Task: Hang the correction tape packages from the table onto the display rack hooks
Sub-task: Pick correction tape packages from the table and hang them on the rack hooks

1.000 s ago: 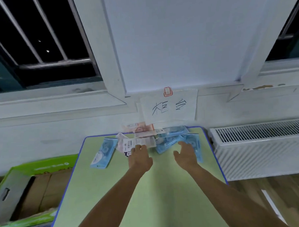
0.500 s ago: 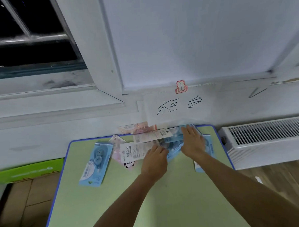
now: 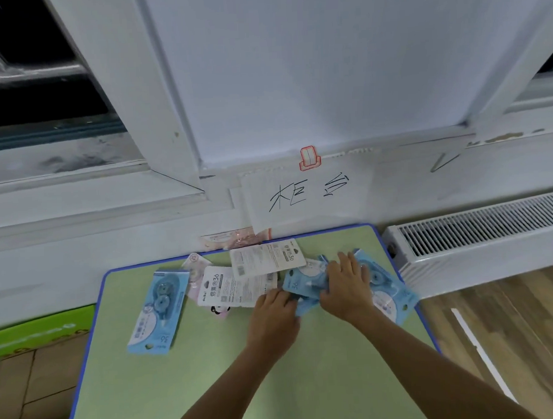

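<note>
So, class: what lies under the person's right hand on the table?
Under the right hand lie blue correction tape packages, overlapping on the green table. The palm covers their middles, so how many are stacked there cannot be seen.

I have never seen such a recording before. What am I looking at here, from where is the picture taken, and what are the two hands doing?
No machine appears here: a person works with bare hands, and a camera worn on the head looks forward and down. On the green table lie flat correction tape packages, several blue, some white. One blue package lies apart at the left. The left hand and the right hand both rest on a blue package in the pile; whether the fingers grip it is unclear. Above hangs a handwritten paper sign. No display rack is in view.
</note>
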